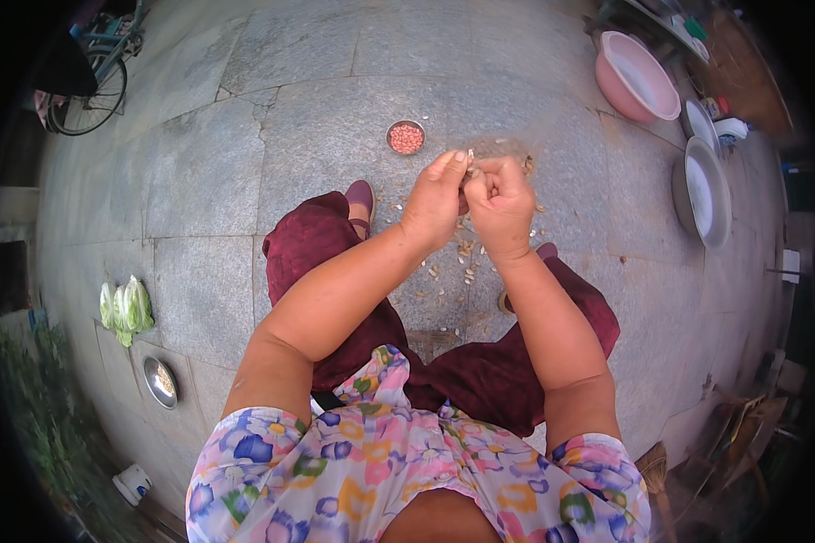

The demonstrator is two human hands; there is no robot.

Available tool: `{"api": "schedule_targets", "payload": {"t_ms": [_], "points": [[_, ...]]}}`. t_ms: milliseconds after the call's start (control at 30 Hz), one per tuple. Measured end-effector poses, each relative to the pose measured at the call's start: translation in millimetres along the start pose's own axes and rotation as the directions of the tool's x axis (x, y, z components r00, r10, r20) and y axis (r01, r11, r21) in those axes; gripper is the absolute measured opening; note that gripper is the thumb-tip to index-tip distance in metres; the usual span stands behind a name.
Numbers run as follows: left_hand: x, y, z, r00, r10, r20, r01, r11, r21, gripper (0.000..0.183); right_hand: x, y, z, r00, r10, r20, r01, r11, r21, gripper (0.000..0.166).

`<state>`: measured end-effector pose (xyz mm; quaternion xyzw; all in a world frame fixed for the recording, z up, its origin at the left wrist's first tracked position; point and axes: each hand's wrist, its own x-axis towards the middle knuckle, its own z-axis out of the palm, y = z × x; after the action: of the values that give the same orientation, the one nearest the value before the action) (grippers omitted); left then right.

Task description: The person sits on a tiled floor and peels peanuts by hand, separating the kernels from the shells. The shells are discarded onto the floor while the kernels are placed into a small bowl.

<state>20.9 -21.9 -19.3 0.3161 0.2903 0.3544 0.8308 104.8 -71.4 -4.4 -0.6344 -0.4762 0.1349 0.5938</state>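
Note:
Before my body, my left hand (437,197) and my right hand (504,207) meet at the fingertips. Pinched between them is a small pale peanut shell (471,155), mostly covered by the fingers. Just beyond my left hand, a small round metal bowl (389,144) on the floor holds reddish-pink peanut kernels (406,138). Broken peanut shells (466,248) lie scattered on the stone paving under my hands and between my feet. Past my right hand is a blurred grey-brown heap (499,146); its contents cannot be made out.
Pink (625,85) and grey basins (706,193) stand at right, by a white bottle (731,129). Left are Chinese cabbages (126,307), a metal bowl (160,383) with pale contents and a white bucket (132,484). A bicycle (95,88) stands far left, a broom (654,468) lower right.

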Motion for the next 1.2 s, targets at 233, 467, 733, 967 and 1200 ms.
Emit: {"api": "schedule_targets", "payload": {"t_ms": [233,467,733,967,1200], "points": [[3.9,-3.1,-8.6,0.998,0.029,0.060,-0.029,1.000,0.007,0.022,4.1,1.5,-4.9,0.970,-0.227,0.086,0.238,0.959,-0.151,0.012],[0.7,11.6,-9.6,1.000,-0.008,0.027,0.005,0.995,0.104,0.023,-2.5,1.4,-2.3,0.991,0.006,0.131,-0.026,0.988,0.150,0.005],[-3.3,17.9,-0.4,0.921,0.294,0.257,-0.389,0.633,0.670,0.019,6.5,16.3,-7.8,0.663,0.590,0.462,-0.712,0.307,0.631,0.025],[-3.1,22.2,-6.4,0.990,0.068,0.120,-0.130,0.766,0.630,0.016,9.6,20.0,-13.8,0.646,0.609,0.460,-0.734,0.330,0.594,0.026],[-0.8,25.8,-15.3,0.962,-0.269,-0.049,0.245,0.771,0.588,0.038,17.4,11.9,-26.9,0.703,0.637,0.315,-0.710,0.603,0.364,0.021]]}}
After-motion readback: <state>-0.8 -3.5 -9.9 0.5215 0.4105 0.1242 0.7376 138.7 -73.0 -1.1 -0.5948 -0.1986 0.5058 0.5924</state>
